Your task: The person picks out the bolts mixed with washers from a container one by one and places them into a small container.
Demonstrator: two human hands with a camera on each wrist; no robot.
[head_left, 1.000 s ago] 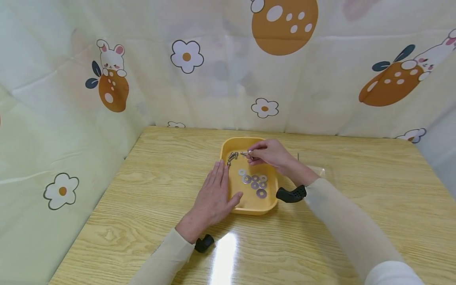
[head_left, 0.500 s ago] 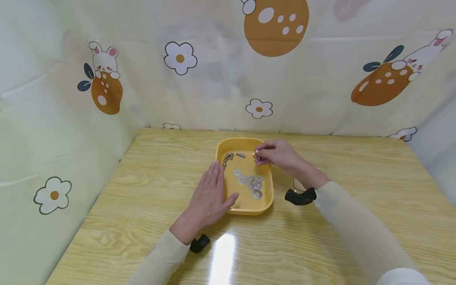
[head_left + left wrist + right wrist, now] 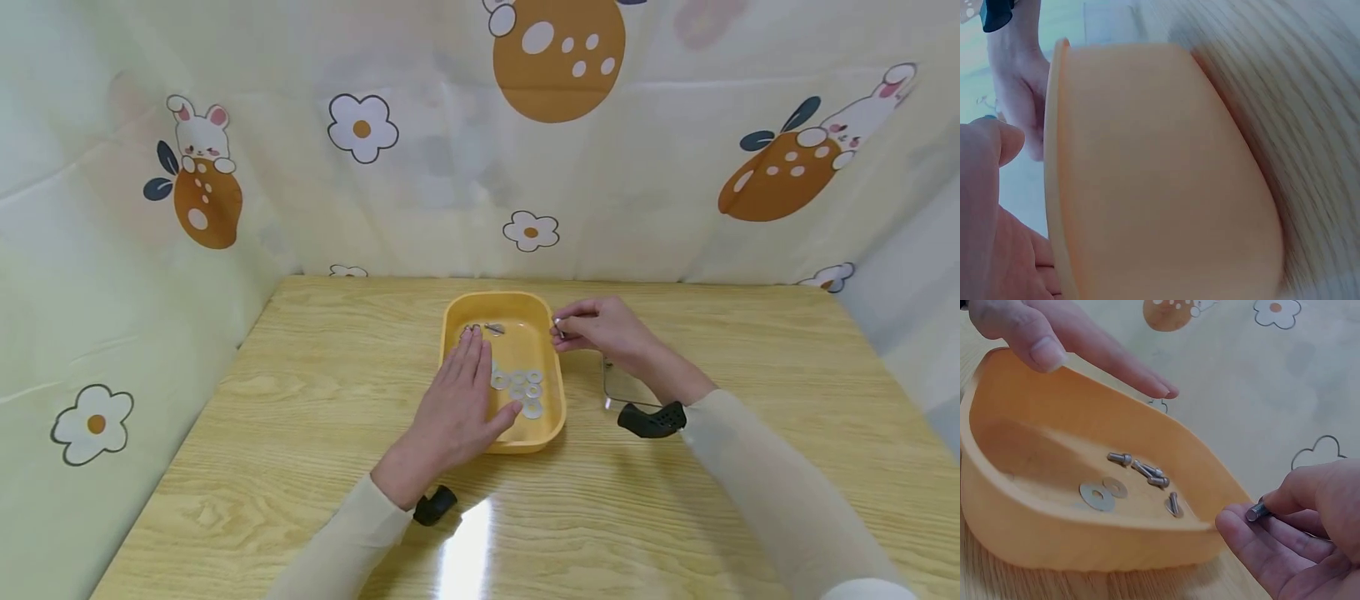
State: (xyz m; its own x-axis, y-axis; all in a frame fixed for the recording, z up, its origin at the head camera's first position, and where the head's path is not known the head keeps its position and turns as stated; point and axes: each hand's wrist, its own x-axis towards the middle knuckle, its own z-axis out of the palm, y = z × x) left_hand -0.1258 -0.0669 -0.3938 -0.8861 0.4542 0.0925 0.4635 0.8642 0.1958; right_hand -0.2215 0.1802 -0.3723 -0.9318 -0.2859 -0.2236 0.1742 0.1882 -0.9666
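My right hand (image 3: 600, 329) pinches a small metal bolt (image 3: 1256, 512) between thumb and fingers, just outside the right rim of a yellow tray (image 3: 557, 400). Over the tray's left side stretches my left hand (image 3: 453, 404), its fingers straight, covering part of what lies inside. In the right wrist view it hovers above the tray, thumb apart. Several bolts (image 3: 1157, 481) lie on the tray floor, with one more bolt (image 3: 1173, 502) resting on a washer. Several flat washers (image 3: 531, 408) are spread nearer the front.
A clear, shallow box or lid (image 3: 626, 387) stands on the wooden table (image 3: 315, 358) right of the tray, partly hidden by my right wrist. A patterned curtain (image 3: 420, 192) hangs behind the table and along its left side.
My right hand has lifted the bolt from inside the tray and moved right, past the rim. My left hand has shifted inward over the bolts. The head view has turned slightly right.
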